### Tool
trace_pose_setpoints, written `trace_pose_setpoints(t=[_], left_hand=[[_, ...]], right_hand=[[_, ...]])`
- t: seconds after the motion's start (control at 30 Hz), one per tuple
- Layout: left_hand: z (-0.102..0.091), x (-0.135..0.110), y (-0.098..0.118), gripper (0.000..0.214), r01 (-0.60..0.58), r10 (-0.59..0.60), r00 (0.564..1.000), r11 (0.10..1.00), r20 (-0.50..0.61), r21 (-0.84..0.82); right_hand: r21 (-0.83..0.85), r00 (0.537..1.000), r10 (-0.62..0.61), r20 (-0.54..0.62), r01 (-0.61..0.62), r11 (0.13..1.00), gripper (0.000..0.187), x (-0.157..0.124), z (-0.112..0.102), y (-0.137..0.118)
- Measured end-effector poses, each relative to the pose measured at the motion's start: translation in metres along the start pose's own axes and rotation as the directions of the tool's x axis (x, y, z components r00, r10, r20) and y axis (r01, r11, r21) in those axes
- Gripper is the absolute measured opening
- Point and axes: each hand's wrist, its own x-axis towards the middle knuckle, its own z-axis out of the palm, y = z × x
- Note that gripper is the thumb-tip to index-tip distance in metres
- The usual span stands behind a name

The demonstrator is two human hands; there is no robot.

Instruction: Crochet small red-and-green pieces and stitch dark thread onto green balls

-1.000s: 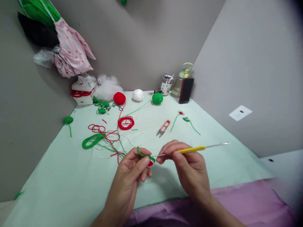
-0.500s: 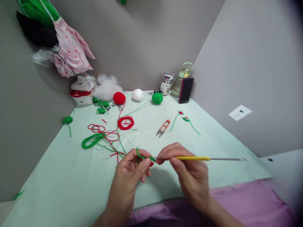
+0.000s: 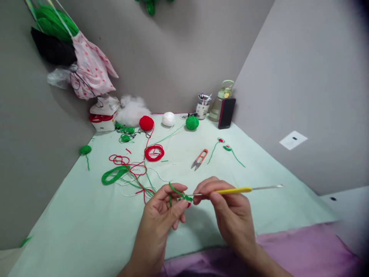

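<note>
My left hand (image 3: 163, 209) pinches a small green and red crochet piece (image 3: 184, 199) just above the pale green table (image 3: 259, 184), with green yarn looped over its forefinger. My right hand (image 3: 227, 207) grips a crochet hook with a yellow handle (image 3: 233, 191). The hook's metal tip is in the piece, and its long shaft points right. Both hands are closed, almost touching at the piece.
Loose red, green and white yarn (image 3: 129, 173) lies left of my hands. Orange thread snips (image 3: 199, 159) and two small finished pieces (image 3: 225, 144) sit beyond. At the back stand red (image 3: 146, 123), white (image 3: 168, 119) and green (image 3: 191, 122) yarn balls, stuffing, a cup, a bottle and a phone (image 3: 226, 113).
The hook's free end has swung down and come back up while its tip stayed at the piece. The view has shifted slightly downward.
</note>
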Motion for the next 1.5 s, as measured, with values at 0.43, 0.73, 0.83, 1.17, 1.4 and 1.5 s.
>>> trace_pose_setpoints(t=[0.43, 0.73, 0.83, 1.17, 1.4, 1.5], left_hand=[[0.004, 0.002, 0.006, 0.08, 0.056, -0.053, 0.998, 0.993, 0.03, -0.105], [0.006, -0.002, 0.011, 0.074, -0.045, 0.039, 0.996, 0.997, -0.083, -0.066], [0.007, -0.001, 0.011, 0.07, -0.072, 0.065, 0.992, 0.996, -0.107, -0.056], [0.004, 0.003, 0.007, 0.099, 0.023, -0.021, 0.999, 0.999, 0.043, -0.046], [0.003, 0.004, 0.007, 0.098, -0.008, 0.01, 1.0, 0.997, 0.026, -0.071], [0.002, 0.003, 0.007, 0.096, -0.027, 0.028, 0.999, 0.998, 0.028, -0.056]], right_hand=[[0.04, 0.999, -0.04, -0.002, 0.041, 0.998, 0.02, -0.004, 0.008, 0.005], [0.023, 1.0, 0.026, 0.005, -0.026, 0.999, 0.021, -0.005, 0.0, 0.005], [0.021, 1.0, -0.01, -0.017, 0.01, 1.0, 0.022, -0.007, 0.002, 0.004], [-0.029, 0.999, -0.05, 0.01, 0.05, 0.998, 0.018, 0.003, 0.005, 0.005], [0.169, 0.993, 0.115, 0.005, -0.114, 0.979, 0.02, 0.004, 0.003, 0.01], [0.164, 0.994, 0.106, 0.035, -0.111, 0.98, 0.019, 0.006, 0.003, 0.008]])
